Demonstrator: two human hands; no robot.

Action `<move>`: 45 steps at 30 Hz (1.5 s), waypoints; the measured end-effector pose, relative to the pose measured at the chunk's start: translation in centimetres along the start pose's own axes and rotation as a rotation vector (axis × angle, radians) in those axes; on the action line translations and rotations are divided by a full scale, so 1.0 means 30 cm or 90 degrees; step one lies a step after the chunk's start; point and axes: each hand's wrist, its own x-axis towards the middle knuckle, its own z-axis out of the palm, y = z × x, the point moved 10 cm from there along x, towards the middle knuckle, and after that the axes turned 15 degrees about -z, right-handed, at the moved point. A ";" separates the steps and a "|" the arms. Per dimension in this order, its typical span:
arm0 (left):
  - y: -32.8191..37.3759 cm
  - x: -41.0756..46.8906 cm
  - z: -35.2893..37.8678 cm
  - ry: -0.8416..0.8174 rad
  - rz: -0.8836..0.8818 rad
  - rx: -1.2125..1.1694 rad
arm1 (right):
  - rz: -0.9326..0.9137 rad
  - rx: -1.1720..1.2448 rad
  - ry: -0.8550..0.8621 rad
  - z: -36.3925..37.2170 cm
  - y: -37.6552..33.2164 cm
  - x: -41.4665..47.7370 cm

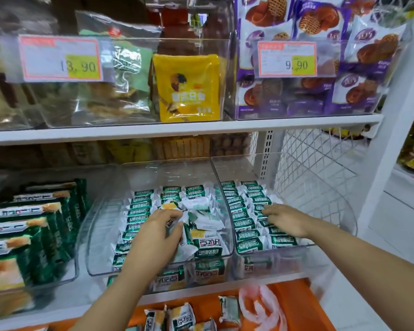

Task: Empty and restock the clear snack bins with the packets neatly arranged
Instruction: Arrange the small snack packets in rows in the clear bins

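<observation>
Packets of glossy white-and-green film, small and pillow-shaped with crimped ends, stand on edge in a tight row down the left side of the middle bin, a clear hard-plastic trough with rounded corners. Each one's long axis runs left to right, while the row itself runs from the bin's front towards its back. The left hand reaches into this bin, its fingers curled round one crinkled white packet. Just right of those fingers, loose packets lie flat and jumbled, pointing different ways. In the right bin, of the same clear plastic, upright rows of the same packets run front to back. The right hand lies there with its fingers nearly straight, tips resting on the tops of the right-hand row and holding nothing. Left of the left hand's fingers, past the bin wall, larger green packs stand upright in the left bin. Nearer than both wrists, an orange tray carries scattered packets and a thin, crumpled pink bag.
</observation>
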 end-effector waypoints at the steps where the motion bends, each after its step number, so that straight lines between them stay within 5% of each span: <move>1: -0.006 0.001 -0.004 -0.003 -0.010 -0.014 | -0.002 -0.003 -0.005 -0.001 0.000 -0.002; 4: -0.015 0.003 0.005 -0.045 -0.031 -0.037 | -0.016 -0.015 0.028 -0.047 -0.021 -0.027; 9: -0.041 0.001 0.035 -0.158 -0.063 -0.071 | -0.224 0.053 0.362 -0.276 -0.351 -0.135; 12: -0.065 0.000 0.043 -0.220 -0.087 -0.105 | -0.332 -0.110 0.273 -0.227 -0.589 -0.108; 16: -0.053 -0.030 0.051 -0.296 -0.076 -0.046 | -0.274 -0.304 0.033 -0.073 -0.654 0.014; 21: -0.044 -0.026 -0.002 -0.267 -0.030 0.036 | -0.224 -0.336 0.091 -0.107 -0.667 0.038; 26: -0.029 -0.046 -0.091 -0.160 0.016 0.057 | -0.193 -0.007 0.274 -0.238 -0.628 -0.084; 31: 0.016 -0.110 -0.175 -0.063 0.069 -0.030 | -0.160 0.353 0.336 -0.254 -0.543 -0.188; 39: 0.083 -0.255 -0.223 -0.123 0.080 -0.237 | -0.185 0.561 0.306 -0.195 -0.571 -0.318; 45: 0.129 -0.310 -0.274 -0.060 0.078 -0.272 | -0.217 0.552 0.257 -0.175 -0.644 -0.376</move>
